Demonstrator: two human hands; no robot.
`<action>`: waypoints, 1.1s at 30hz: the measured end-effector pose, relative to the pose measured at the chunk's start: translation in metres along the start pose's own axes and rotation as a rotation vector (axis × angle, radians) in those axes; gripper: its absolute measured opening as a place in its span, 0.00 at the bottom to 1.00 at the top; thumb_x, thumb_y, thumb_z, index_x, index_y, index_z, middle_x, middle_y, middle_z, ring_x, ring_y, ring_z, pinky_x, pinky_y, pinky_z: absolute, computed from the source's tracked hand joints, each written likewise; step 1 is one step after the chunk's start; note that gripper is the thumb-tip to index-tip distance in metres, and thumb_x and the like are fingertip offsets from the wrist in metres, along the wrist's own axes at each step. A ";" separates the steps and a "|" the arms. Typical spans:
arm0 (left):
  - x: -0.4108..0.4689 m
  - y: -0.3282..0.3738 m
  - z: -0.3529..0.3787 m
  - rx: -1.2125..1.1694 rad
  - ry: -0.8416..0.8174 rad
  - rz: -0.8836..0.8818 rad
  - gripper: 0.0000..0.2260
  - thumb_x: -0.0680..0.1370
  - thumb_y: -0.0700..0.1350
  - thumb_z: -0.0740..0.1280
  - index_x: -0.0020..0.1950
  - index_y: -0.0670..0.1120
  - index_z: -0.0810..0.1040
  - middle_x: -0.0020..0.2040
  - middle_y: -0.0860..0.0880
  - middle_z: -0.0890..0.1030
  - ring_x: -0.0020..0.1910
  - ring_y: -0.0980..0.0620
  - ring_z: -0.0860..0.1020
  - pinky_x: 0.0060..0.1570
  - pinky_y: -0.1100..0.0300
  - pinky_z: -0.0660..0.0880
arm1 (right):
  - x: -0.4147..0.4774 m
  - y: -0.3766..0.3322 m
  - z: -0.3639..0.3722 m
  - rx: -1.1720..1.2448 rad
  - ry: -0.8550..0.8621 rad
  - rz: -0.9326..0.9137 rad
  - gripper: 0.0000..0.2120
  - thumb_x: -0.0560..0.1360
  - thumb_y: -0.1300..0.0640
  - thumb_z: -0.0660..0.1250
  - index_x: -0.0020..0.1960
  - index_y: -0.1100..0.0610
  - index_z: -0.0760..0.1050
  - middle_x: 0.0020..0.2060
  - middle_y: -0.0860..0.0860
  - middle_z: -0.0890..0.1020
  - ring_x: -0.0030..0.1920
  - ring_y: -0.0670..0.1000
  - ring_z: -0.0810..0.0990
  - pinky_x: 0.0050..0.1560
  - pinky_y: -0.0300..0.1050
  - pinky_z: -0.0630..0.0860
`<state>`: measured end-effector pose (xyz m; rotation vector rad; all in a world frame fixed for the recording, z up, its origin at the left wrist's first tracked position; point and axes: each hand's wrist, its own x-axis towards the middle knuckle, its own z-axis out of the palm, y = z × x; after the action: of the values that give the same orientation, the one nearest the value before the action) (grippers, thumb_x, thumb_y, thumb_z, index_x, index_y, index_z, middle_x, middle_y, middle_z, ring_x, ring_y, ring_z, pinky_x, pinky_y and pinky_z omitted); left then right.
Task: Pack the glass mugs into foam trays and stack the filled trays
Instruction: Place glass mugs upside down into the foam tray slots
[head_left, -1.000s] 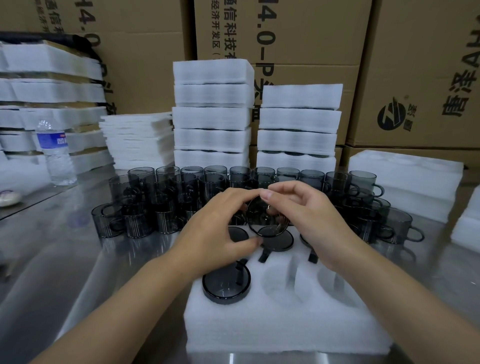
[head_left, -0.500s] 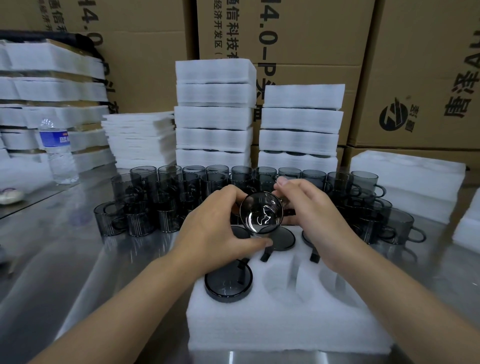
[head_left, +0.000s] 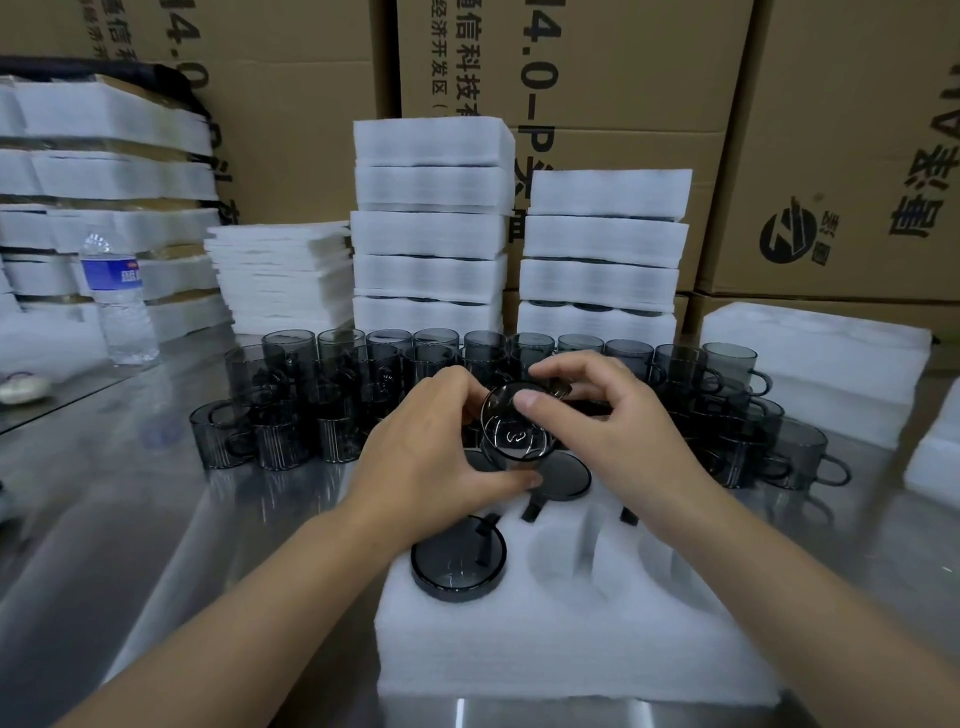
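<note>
A smoky grey glass mug (head_left: 511, 428) hangs tipped on its side above the back row of the white foam tray (head_left: 571, 644), its round base facing me. My left hand (head_left: 431, 457) holds it from the left, thumb under it. My right hand (head_left: 597, 415) pinches it from the right, thumb on the base rim. Upside-down mugs sit in the tray's front left pocket (head_left: 458, 558) and back middle pocket (head_left: 563, 475). The front middle pocket (head_left: 566, 561) and front right pocket show bare foam. Several loose mugs (head_left: 322, 395) stand in rows behind the tray.
Two stacks of filled foam trays (head_left: 431, 234) (head_left: 602, 249) rise behind the mugs, with thin foam sheets (head_left: 280, 275) to their left. A water bottle (head_left: 119, 301) stands at the left. More foam trays (head_left: 821, 374) lie at the right. Cardboard boxes (head_left: 831, 156) line the back.
Both hands have turned the held mug, so its base faces me more fully, and my right thumb has come onto the base rim. The tray and other mugs have not moved.
</note>
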<state>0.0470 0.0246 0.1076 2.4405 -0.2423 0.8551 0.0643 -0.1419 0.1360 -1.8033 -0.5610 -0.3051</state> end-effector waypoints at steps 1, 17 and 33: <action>0.000 0.000 0.000 -0.002 -0.001 0.004 0.27 0.54 0.69 0.69 0.44 0.59 0.65 0.42 0.61 0.73 0.43 0.65 0.72 0.38 0.62 0.71 | -0.001 -0.001 0.001 -0.024 -0.001 -0.032 0.07 0.68 0.51 0.73 0.45 0.44 0.79 0.50 0.44 0.76 0.51 0.41 0.75 0.52 0.38 0.73; -0.002 0.001 -0.011 -0.233 -0.219 0.295 0.35 0.72 0.75 0.45 0.44 0.47 0.77 0.43 0.54 0.77 0.45 0.53 0.75 0.45 0.49 0.72 | 0.004 0.001 -0.020 0.215 -0.491 0.015 0.07 0.60 0.65 0.67 0.28 0.55 0.76 0.26 0.49 0.76 0.30 0.44 0.73 0.34 0.34 0.70; -0.001 0.001 -0.010 -0.189 -0.434 0.127 0.13 0.66 0.72 0.57 0.49 0.75 0.68 0.55 0.63 0.78 0.57 0.64 0.74 0.58 0.52 0.72 | 0.000 0.003 -0.017 0.063 -0.666 0.023 0.03 0.63 0.64 0.63 0.31 0.60 0.69 0.23 0.45 0.72 0.27 0.43 0.68 0.31 0.34 0.64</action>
<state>0.0408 0.0288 0.1145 2.4219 -0.6120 0.3224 0.0669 -0.1591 0.1387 -1.8334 -0.9952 0.3465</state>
